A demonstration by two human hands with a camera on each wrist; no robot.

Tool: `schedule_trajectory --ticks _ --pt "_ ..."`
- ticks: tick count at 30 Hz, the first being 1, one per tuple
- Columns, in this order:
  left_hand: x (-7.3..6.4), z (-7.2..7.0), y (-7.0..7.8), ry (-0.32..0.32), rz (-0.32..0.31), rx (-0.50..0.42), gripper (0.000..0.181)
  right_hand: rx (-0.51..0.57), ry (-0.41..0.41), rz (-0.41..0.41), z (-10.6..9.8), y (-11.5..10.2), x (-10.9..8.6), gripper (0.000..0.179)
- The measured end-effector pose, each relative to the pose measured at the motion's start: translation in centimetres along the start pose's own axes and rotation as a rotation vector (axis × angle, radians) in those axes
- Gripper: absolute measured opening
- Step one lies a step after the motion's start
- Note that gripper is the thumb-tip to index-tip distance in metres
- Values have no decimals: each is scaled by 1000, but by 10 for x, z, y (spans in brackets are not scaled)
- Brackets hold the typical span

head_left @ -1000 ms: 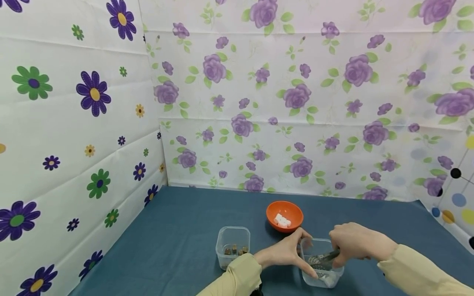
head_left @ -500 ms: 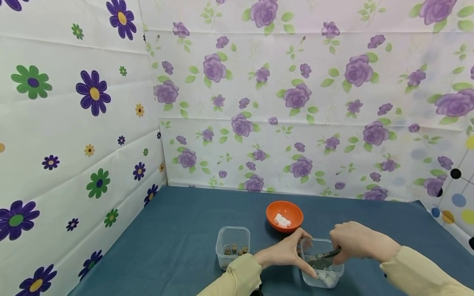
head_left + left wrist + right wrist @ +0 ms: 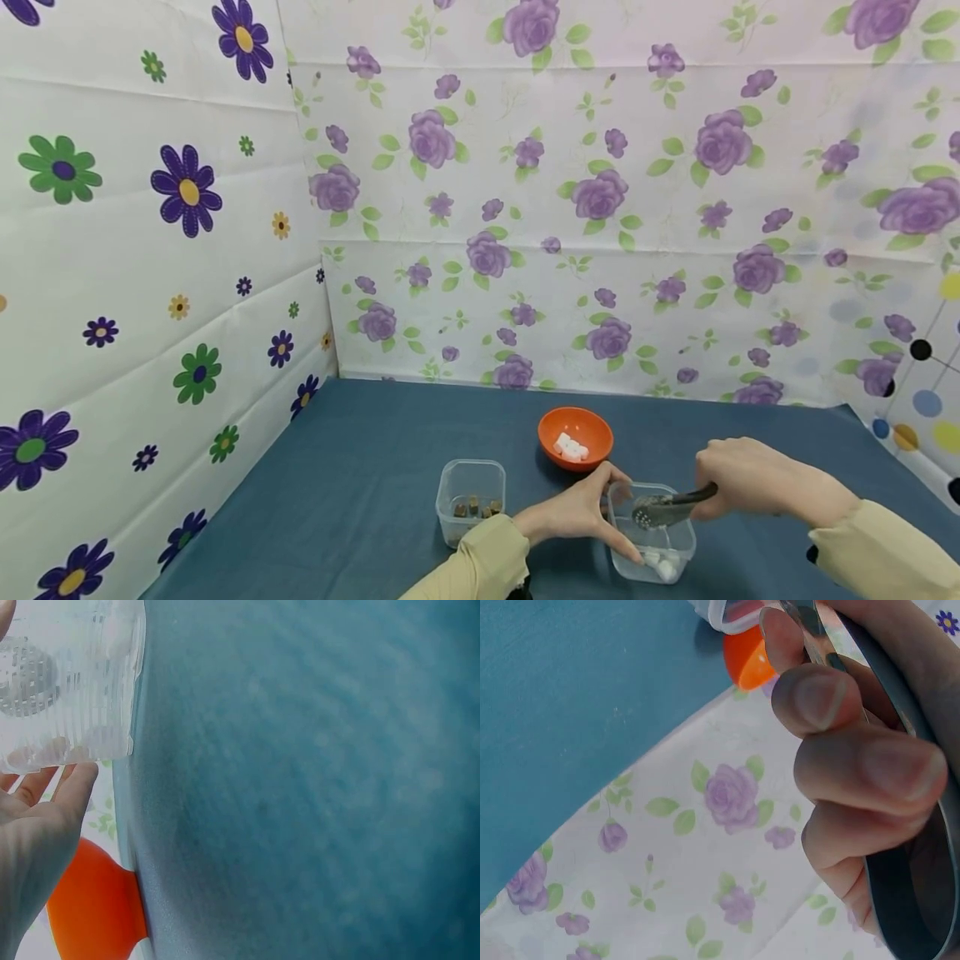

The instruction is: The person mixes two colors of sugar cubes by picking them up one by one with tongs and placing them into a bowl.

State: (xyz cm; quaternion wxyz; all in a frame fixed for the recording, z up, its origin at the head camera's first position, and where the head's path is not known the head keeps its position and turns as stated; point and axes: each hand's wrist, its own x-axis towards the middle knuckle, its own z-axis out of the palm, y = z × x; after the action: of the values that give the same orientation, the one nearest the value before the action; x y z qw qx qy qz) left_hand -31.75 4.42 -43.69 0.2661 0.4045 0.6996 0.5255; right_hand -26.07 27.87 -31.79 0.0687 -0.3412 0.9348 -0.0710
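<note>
My left hand (image 3: 573, 518) holds a clear plastic container (image 3: 678, 542), thumb along the near side and fingers round the far side. Several small white pieces (image 3: 658, 567) lie at the container's near end. In my right hand (image 3: 750, 477) is a pair of metal tongs (image 3: 671, 507), tilted, their perforated head over the container's opening. The right wrist view shows my fingers curled round the tongs' bent dark handle (image 3: 904, 694). Through the container wall (image 3: 90, 682) in the left wrist view, the round perforated head (image 3: 26, 679) shows.
An orange bowl (image 3: 592, 425) with several white-pink pieces (image 3: 572, 447) stands just behind my left hand. To the left is a second clear container (image 3: 471, 475) with several brown cubes (image 3: 472, 505). Patterned cloth walls (image 3: 480, 317) bound the blue tabletop (image 3: 360, 492).
My right hand has moved right and slightly up, lifting the tongs' head away from the white pieces. My left hand keeps its hold on the container.
</note>
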Motion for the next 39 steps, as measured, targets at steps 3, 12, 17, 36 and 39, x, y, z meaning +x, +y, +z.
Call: schedule_trajectory --ticks 3,12,17,36,39 --pt "0 0 0 -7 8 -1 53 7 21 2 -5 3 -5 40" --pt "0 -1 0 -5 3 1 54 -1 49 16 -17 8 -16 41" --pt "0 0 1 -5 -2 1 53 2 47 43 -25 10 -16 38" --pt "-1 0 1 -2 2 -15 53 -21 78 141 -38 25 12 30" --pt "-1 0 0 0 -5 -9 53 -9 82 132 -38 26 20 34"
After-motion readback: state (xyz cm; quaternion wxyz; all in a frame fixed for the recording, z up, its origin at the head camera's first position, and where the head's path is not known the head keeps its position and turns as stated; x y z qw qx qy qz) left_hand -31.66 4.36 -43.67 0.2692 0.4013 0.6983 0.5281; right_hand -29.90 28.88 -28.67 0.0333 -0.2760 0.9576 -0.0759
